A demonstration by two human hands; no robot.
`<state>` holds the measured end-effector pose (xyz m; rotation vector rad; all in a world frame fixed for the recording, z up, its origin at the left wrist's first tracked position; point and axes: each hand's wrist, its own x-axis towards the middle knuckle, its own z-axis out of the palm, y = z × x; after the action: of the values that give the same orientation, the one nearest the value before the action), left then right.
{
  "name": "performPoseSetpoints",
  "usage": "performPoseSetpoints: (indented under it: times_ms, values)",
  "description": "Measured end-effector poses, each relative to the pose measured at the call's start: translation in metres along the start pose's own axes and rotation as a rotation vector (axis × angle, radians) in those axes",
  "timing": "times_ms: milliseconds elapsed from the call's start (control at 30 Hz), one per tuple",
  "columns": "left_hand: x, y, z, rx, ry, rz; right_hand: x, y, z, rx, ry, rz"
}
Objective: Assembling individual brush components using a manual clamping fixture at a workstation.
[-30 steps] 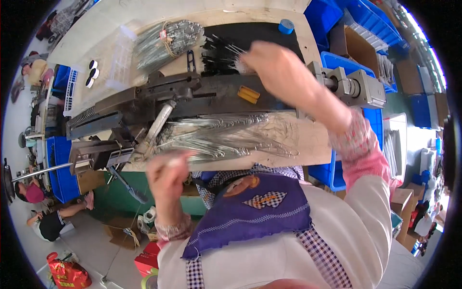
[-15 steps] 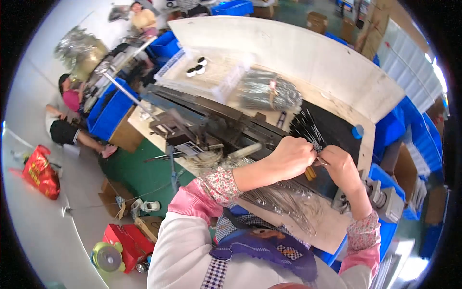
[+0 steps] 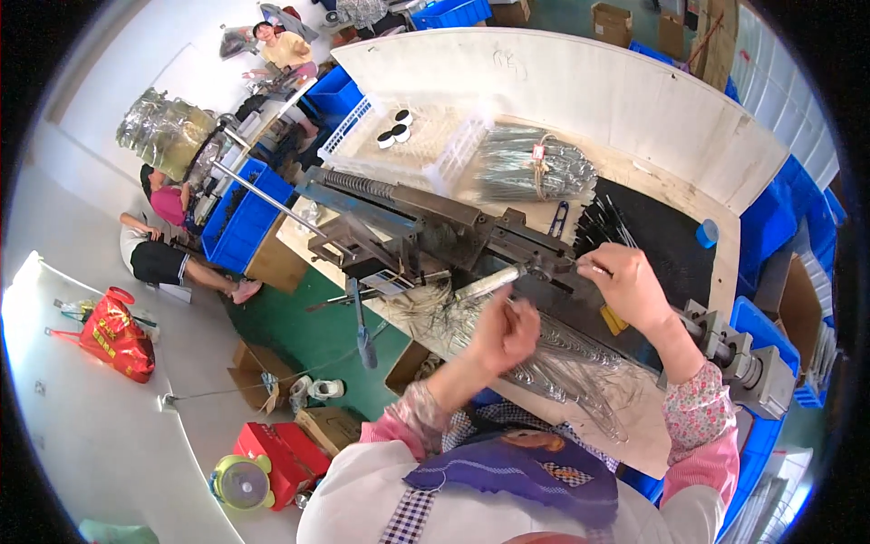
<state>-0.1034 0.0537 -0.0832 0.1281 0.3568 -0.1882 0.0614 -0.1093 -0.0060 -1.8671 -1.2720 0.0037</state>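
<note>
Two hands at cluttered wooden bench (image 3: 634, 118): left hand (image 3: 504, 331) clenched, right hand (image 3: 630, 286) pinching thin wire (image 3: 580, 266); green floor (image 3: 308, 331).

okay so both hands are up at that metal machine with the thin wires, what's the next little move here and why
Probably the right hand should ease the thin wire it pinches a little further into the machine's metal head, since its fingertips sit right at that opening. The left hand is closed just below, beside the silver rod, over the heap of loose wires, so it seems placed to steady things.
</note>
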Motion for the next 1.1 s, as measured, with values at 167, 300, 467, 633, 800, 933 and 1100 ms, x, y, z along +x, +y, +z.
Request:
performPoseSetpoints:
  times_ms: [167,300,467,633,800,933,1100]
  values:
    - [-0.009,0.027,0.07,0.002,-0.39,-0.146,0.004,0.002,0.001,0.016,0.0,0.056]
    - [-0.014,0.02,0.082,-0.126,-0.381,-0.148,-0.001,0.005,0.004,-0.007,-0.018,0.05]
    - [0.01,-0.036,0.054,1.27,0.096,0.415,0.004,0.007,0.006,0.02,-0.03,0.039]
    - [0.023,-0.027,0.026,1.754,0.193,0.713,-0.002,0.0,-0.001,-0.116,-0.002,-0.015]
    - [-0.056,0.001,0.0,2.235,0.147,1.237,-0.057,-0.039,0.004,-0.335,0.103,-0.259]
    - [-0.142,0.047,-0.031,2.038,1.228,1.858,-0.12,-0.032,0.023,-0.361,-0.039,0.081]
    - [-0.159,0.063,-0.074,0.929,1.006,1.263,-0.089,0.023,0.043,-0.551,0.028,0.357]
